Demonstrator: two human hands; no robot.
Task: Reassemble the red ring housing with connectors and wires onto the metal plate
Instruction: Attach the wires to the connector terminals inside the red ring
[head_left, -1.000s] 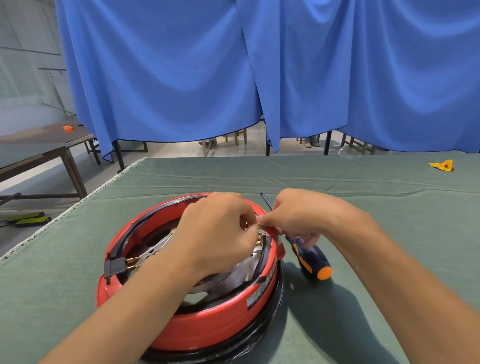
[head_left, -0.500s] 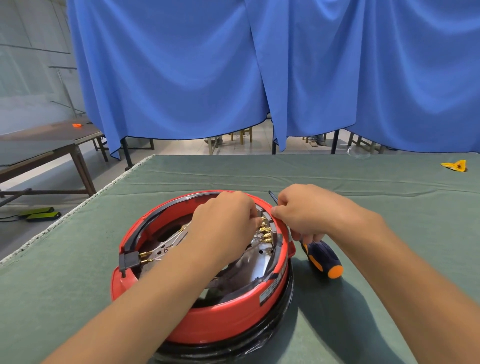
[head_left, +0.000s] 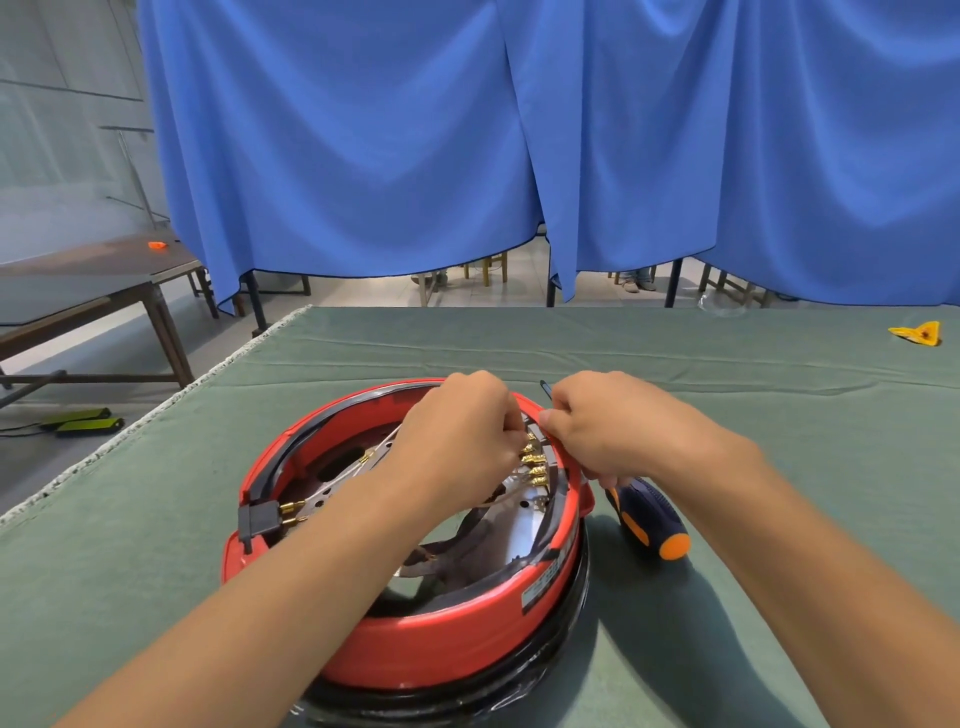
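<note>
Since a second ago the left hand (head_left: 457, 436) has drawn back slightly, uncovering the row of brass connectors (head_left: 532, 460) on the far-right inner rim of the red ring housing (head_left: 441, 623); judged, seating is underway. The housing sits on the green table (head_left: 156, 519), over the metal plate (head_left: 524, 535). Both hands curl at the connector row: the right hand (head_left: 602, 431) pinches the rim there, but what the left grips cannot be told.

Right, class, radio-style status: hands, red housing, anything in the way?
Both hands, left and right, pinching at the gold connectors on the red ring housing far rim. Screwdriver lying beside the housing, under the right wrist.
</note>
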